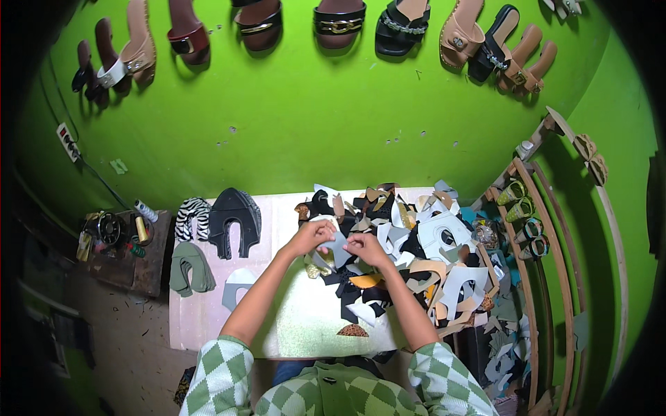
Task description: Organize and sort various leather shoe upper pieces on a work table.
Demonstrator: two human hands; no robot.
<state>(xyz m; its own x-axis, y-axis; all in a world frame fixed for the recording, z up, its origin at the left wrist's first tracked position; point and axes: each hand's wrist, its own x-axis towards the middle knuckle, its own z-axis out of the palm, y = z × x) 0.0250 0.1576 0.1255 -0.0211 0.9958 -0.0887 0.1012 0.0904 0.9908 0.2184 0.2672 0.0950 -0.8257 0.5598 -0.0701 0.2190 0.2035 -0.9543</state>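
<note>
A small grey piece of sheet material point(338, 251) is held up between both hands over the table. My left hand point(313, 237) pinches its left side, and my right hand point(365, 248) grips its right edge with closed fingertips. Beyond and to the right of my hands spreads a heap of cut scraps point(416, 239) in black, white, tan and grey. A leopard-print half-round piece point(353, 331) lies near the table's front edge. An orange-yellow scrap point(366, 281) rests just below my right hand.
On the table's left are stacks of U-shaped pieces: zebra-print point(193, 218), black point(234, 218) and olive green point(191, 269). A grey-white piece point(238, 288) lies by my left forearm. A sewing machine point(109, 227) stands far left. Sandals point(338, 24) hang on the green wall; a wooden rack point(538, 291) stands right.
</note>
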